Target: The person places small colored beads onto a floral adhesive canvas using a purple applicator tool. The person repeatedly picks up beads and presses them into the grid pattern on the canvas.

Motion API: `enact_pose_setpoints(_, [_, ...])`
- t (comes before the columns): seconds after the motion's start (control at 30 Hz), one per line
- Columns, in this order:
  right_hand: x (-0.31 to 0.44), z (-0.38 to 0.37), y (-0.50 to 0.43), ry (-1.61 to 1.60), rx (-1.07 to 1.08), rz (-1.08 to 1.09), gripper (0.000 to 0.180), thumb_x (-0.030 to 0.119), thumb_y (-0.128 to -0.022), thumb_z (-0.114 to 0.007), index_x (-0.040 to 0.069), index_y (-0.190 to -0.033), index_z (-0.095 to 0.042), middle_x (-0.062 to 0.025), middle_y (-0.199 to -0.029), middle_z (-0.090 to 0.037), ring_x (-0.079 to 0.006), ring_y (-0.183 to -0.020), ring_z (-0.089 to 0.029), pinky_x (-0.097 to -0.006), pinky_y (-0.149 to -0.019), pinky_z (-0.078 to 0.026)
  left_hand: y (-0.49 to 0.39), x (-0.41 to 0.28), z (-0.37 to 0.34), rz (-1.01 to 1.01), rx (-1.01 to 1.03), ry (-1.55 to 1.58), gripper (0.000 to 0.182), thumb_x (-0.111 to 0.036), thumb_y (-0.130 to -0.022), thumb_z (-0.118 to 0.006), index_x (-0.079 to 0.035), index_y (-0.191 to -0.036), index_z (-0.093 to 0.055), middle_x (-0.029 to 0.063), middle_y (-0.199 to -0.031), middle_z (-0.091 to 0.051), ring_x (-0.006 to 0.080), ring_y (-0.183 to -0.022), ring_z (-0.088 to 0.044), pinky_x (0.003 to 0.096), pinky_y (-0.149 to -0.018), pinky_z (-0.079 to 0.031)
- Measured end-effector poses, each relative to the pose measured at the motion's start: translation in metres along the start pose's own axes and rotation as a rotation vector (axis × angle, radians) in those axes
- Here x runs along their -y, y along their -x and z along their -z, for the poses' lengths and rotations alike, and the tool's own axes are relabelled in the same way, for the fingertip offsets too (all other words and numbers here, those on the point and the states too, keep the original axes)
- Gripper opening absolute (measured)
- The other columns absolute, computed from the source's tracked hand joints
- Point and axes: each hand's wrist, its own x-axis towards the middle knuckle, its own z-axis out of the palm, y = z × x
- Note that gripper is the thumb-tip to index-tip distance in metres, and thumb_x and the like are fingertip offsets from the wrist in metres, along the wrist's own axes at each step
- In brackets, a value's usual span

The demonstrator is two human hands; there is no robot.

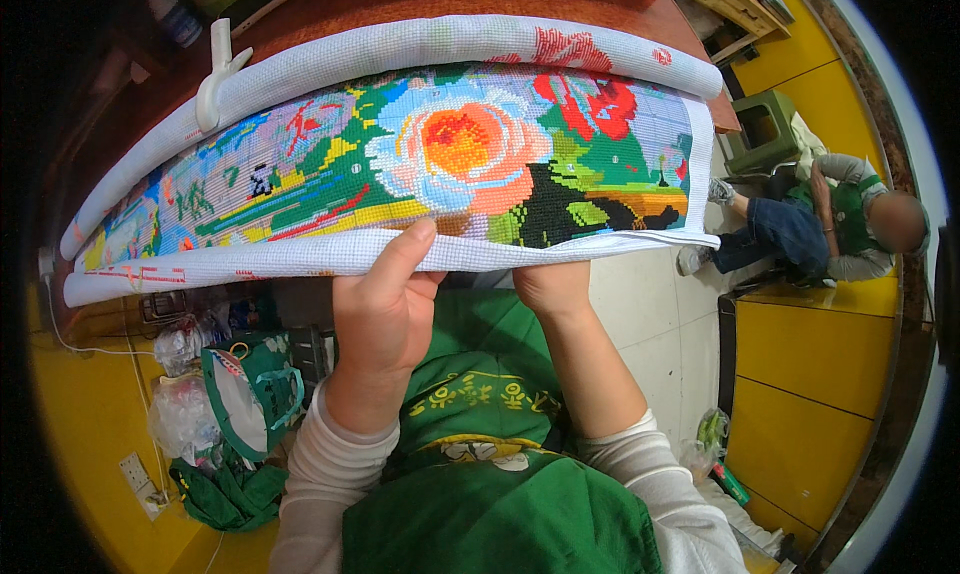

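Before me a cross-stitch canvas [450, 146] spans the view, its far and near edges rolled into white tubes. Stitched peonies in peach, red and pale blue fill the flat part, with green and black areas beside them. My left hand [386, 296] grips the near roll [247, 257], its thumb on top and its other fingers partly hidden below. The wrist of my right hand [553, 283] goes under the near edge farther right; the canvas hides its fingers. A white plastic clip [211, 98] sits around the far roll at left.
The canvas's far part lies over a reddish-brown table [637, 15]. A seated person [817, 214] is at right, near a green plastic stool [761, 128]. A green gift bag [251, 394] and plastic bags [184, 416] stand at lower left, near a power strip [139, 480].
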Motion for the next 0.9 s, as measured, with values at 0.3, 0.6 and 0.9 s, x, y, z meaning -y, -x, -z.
enact_pose_setpoints(0.3, [-0.004,0.001,0.000,-0.158,0.011,-0.046,0.033,-0.004,-0.073,-0.055,0.001,-0.105,-0.048,-0.0043,-0.104,-0.051,-0.0159,-0.093,-0.050,-0.0294,-0.082,-0.041,-0.001,0.001,-0.001,-0.002,0.006,-0.010,0.035,0.002,-0.079,-0.045,0.000,-0.114,-0.039,0.0119,-0.108,-0.049,0.0238,-0.099,-0.051,0.0387,-0.083,-0.043])
enact_pose_setpoints(0.6, [0.005,-0.003,-0.002,0.029,-0.005,-0.057,0.026,0.007,-0.073,-0.052,0.001,-0.099,-0.054,-0.0121,-0.100,-0.056,-0.0276,-0.094,-0.051,-0.0339,-0.082,-0.038,-0.001,0.002,0.002,0.019,0.013,-0.024,0.036,0.001,-0.080,-0.044,-0.001,-0.115,-0.038,0.0116,-0.110,-0.048,0.0236,-0.101,-0.049,0.0406,-0.084,-0.043])
enact_pose_setpoints(0.9, [0.002,-0.004,-0.001,-0.059,-0.033,-0.045,0.027,0.002,-0.075,-0.053,0.001,-0.103,-0.051,-0.0074,-0.103,-0.053,-0.0200,-0.094,-0.050,-0.0312,-0.082,-0.040,-0.001,0.001,0.002,0.034,0.002,-0.038,0.037,0.000,-0.080,-0.044,-0.001,-0.116,-0.038,0.0116,-0.111,-0.048,0.0236,-0.101,-0.049,0.0398,-0.084,-0.043])
